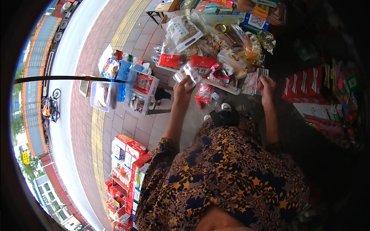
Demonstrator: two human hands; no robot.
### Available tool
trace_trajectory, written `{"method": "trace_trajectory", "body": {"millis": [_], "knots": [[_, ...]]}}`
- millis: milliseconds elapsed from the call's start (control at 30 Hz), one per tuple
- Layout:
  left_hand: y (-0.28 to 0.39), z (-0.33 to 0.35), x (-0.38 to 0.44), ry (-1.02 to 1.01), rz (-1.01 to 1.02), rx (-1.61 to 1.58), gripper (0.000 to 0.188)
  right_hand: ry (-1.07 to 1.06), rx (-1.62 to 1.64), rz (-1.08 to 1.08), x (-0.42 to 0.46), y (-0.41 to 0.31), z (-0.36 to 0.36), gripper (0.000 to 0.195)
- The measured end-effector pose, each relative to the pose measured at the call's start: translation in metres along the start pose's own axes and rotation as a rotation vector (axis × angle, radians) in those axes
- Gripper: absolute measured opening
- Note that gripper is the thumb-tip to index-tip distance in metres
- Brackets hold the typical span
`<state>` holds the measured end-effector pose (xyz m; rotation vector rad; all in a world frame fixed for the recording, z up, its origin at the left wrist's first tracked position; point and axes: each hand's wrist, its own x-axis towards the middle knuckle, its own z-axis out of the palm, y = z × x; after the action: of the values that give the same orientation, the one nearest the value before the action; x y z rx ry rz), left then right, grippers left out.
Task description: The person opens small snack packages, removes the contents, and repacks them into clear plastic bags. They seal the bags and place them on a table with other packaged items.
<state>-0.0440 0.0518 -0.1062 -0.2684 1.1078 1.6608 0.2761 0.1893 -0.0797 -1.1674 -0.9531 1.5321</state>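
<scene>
My left hand (pixel 182 90) grips a clear plastic packet (pixel 185 71) with pale contents, held over the near left edge of a heaped display. Off to the right, my right hand (pixel 267 88) pinches the edge of a transparent plastic bag (pixel 251 83) with reddish markings; what is inside is unclear. Between the hands, a bag of dark dried goods (pixel 222 78) rests near the rim of a white tray (pixel 227 89). Behind the left packet lies a red-topped packet (pixel 203 61) bearing writing. Below the tray is a clear bag with red parts (pixel 205 91).
Clear bags of dried food (pixel 185 31) are piled farther back. Red boxes (pixel 306 83) stand at right. At left are plastic tubs (pixel 101 98), bottled water (pixel 125 69) and a dark pole (pixel 63 78). Stacked cartons (pixel 127 156) stand lower left; beyond runs a road (pixel 68 86).
</scene>
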Motion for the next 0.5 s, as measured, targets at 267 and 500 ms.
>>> {"method": "trace_trajectory", "body": {"millis": [267, 500], "knots": [[-0.019, 0.096, 0.055, -0.336, -0.053, 0.199, 0.03, 0.013, -0.003, 0.061, -0.025, 0.006, -0.009, 0.015], [-0.062, 0.103, 0.109, -0.824, 0.813, 1.047, 0.037, 0.049, -0.065, 0.08, -0.033, 0.001, -0.002, 0.014]]}}
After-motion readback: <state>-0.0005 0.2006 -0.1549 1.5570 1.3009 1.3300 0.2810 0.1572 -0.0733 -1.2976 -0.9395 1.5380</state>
